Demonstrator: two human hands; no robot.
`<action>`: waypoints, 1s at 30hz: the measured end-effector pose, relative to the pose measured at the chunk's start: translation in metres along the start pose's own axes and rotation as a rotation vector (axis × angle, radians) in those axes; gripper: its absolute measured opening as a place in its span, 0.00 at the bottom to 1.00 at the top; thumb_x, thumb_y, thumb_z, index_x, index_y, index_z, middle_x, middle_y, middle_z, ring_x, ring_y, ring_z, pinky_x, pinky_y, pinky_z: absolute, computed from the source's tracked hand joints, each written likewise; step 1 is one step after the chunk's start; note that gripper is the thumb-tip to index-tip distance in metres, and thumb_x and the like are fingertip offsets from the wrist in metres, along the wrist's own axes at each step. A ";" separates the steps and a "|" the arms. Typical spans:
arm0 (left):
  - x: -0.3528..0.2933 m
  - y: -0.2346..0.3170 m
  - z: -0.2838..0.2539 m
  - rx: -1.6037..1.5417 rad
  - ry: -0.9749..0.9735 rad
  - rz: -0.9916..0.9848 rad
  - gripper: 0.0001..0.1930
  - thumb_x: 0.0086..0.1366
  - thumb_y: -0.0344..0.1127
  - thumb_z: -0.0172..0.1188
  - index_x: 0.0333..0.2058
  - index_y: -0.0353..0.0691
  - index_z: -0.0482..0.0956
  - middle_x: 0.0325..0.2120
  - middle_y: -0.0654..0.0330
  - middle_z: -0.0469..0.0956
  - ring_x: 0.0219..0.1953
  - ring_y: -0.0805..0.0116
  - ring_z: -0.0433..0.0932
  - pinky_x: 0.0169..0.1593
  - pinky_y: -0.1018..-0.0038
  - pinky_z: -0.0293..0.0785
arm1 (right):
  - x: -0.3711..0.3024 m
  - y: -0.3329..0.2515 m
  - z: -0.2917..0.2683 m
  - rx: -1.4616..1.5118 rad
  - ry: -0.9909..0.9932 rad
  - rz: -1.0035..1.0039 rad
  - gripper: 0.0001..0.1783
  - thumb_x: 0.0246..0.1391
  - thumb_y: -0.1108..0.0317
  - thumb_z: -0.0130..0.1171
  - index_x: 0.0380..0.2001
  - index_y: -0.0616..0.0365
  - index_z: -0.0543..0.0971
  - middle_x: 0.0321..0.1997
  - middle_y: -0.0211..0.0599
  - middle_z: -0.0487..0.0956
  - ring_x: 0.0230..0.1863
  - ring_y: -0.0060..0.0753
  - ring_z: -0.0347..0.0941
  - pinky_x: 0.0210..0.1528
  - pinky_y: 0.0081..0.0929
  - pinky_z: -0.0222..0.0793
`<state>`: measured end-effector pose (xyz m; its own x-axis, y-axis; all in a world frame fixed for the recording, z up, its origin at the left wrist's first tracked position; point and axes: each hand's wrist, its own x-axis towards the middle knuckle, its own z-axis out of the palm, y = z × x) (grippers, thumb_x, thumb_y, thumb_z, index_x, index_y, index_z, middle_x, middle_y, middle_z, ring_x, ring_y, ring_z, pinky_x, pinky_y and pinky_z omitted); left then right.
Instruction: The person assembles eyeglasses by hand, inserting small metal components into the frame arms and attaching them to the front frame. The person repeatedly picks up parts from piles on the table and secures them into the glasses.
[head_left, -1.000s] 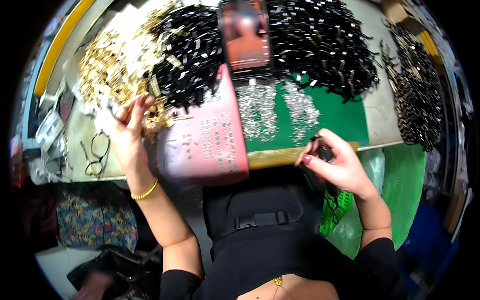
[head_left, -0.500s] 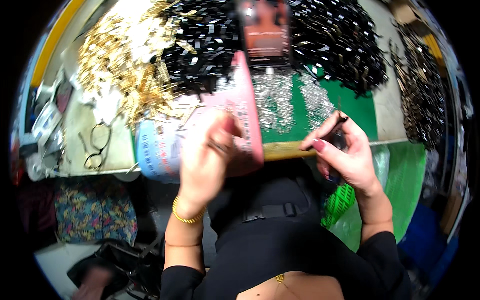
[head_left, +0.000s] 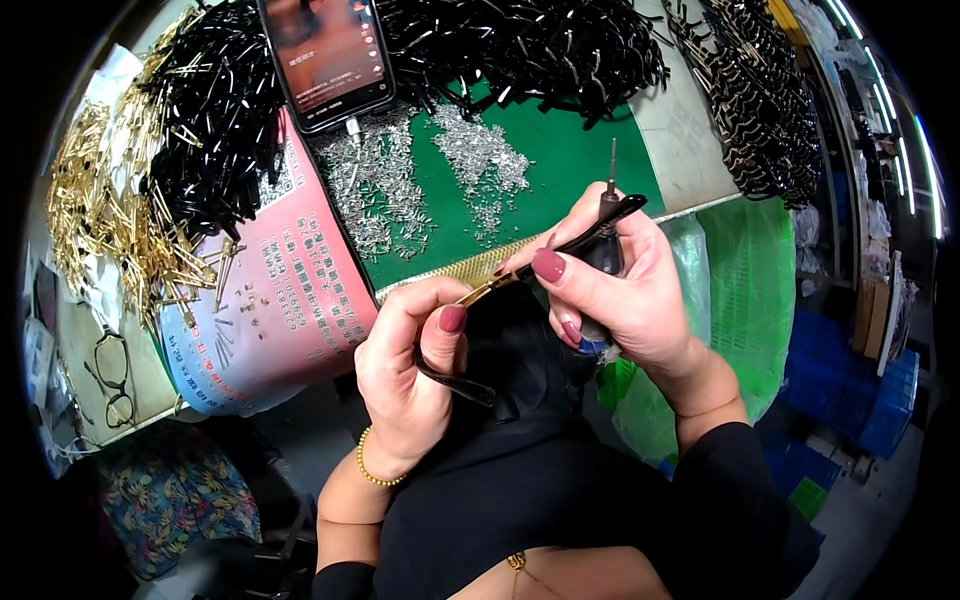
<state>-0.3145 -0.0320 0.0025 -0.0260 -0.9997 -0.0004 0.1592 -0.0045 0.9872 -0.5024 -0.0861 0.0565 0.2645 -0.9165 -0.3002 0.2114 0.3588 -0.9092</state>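
Note:
Between the thumb and fingers of my left hand (head_left: 405,365) is a slim gold metal temple piece (head_left: 482,291). A black curved glasses temple tip (head_left: 458,384) sticks out below that thumb; whether it is a separate part I cannot tell. My right hand (head_left: 635,290) pinches a black glasses temple (head_left: 600,232), whose narrow end meets the gold piece. A dark powered screwdriver (head_left: 608,250) also rests in my right hand, its thin bit pointing up and away. Both hands are closed, just over the table's front edge.
Heaps of black temples (head_left: 520,45) and gold metal pieces (head_left: 90,200) lie on the table. Small silver screws (head_left: 375,190) spread over a green mat (head_left: 560,165). A phone (head_left: 330,60) stands behind them. Eyeglasses (head_left: 115,380) lie at left; a green bag (head_left: 750,300) hangs at right.
My hands have come closer together, and the gold piece now meets the black temple between them. The head view has swung to the right, so the table sits further left.

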 end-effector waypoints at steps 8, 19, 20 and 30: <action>-0.002 -0.005 -0.001 0.088 -0.010 0.047 0.12 0.76 0.37 0.54 0.47 0.33 0.75 0.35 0.61 0.79 0.22 0.81 0.70 0.27 0.83 0.67 | -0.001 0.005 0.000 0.090 -0.024 0.074 0.10 0.64 0.74 0.60 0.37 0.56 0.67 0.42 0.52 0.84 0.18 0.16 0.70 0.21 0.17 0.70; -0.004 0.001 -0.021 0.302 -0.099 -0.074 0.09 0.77 0.31 0.49 0.47 0.31 0.74 0.35 0.54 0.86 0.34 0.66 0.84 0.39 0.72 0.78 | 0.010 -0.025 -0.018 -1.305 -0.199 -0.060 0.15 0.60 0.66 0.58 0.48 0.57 0.70 0.42 0.44 0.74 0.35 0.48 0.78 0.34 0.38 0.74; -0.003 0.001 -0.020 0.281 -0.027 -0.133 0.10 0.77 0.31 0.49 0.48 0.30 0.73 0.37 0.53 0.86 0.35 0.66 0.85 0.40 0.74 0.78 | 0.014 -0.026 -0.021 -1.500 -0.209 -0.210 0.14 0.60 0.70 0.56 0.49 0.55 0.70 0.40 0.44 0.72 0.35 0.49 0.78 0.33 0.40 0.75; 0.030 0.001 0.008 0.450 -0.108 0.004 0.10 0.73 0.24 0.51 0.51 0.31 0.70 0.43 0.47 0.82 0.33 0.57 0.85 0.36 0.69 0.78 | 0.028 -0.018 -0.035 -1.709 -0.315 -0.301 0.23 0.60 0.67 0.58 0.59 0.40 0.72 0.37 0.45 0.71 0.28 0.44 0.78 0.26 0.37 0.74</action>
<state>-0.3227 -0.0614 0.0045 -0.1332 -0.9911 -0.0033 -0.2843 0.0350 0.9581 -0.5317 -0.1250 0.0545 0.6039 -0.7698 -0.2065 -0.7942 -0.5595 -0.2371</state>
